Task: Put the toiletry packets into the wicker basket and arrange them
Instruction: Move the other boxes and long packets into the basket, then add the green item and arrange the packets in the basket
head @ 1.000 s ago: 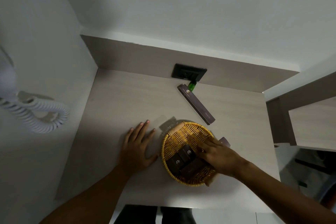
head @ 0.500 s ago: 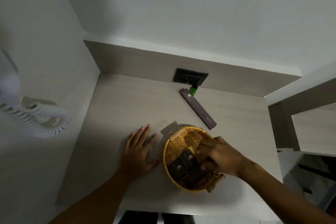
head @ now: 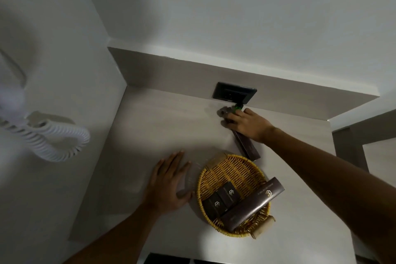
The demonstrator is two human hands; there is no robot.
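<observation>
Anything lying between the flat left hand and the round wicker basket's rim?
Head view: nothing. Only a narrow strip of bare pale countertop separates the left hand from the round wicker basket.

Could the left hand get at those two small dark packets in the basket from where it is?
Probably yes. The left hand lies flat on the counter beside the wicker basket, and the two small packets lie uncovered on its near side.

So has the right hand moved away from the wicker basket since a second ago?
Yes. The right hand has left the wicker basket and gone up to the long packet on the counter, just below the wall socket.
</observation>
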